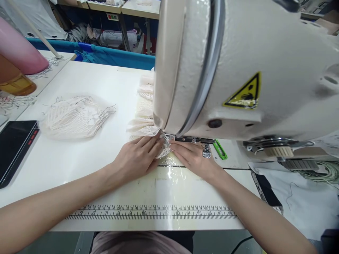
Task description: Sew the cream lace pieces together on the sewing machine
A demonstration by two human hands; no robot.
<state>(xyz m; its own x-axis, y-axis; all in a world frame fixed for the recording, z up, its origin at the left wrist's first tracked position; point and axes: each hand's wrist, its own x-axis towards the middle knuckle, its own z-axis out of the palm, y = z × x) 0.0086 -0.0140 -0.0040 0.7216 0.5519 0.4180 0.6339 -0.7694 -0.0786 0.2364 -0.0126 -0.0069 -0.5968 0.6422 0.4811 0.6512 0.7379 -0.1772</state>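
A strip of cream lace (144, 106) runs from the back of the table under the head of a white sewing machine (246, 67). My left hand (136, 157) lies flat on the lace's near end, fingers stretched toward the needle area. My right hand (192, 157) rests flat beside it, fingertips pressing the lace edge just below the presser foot. The needle itself is hidden behind the machine head.
A loose heap of lace pieces (75, 116) lies at the left. A black phone (14, 148) sits at the left table edge, another phone (266, 190) at the right. A printed ruler (150, 212) runs along the front edge. A pink object (18, 49) stands far left.
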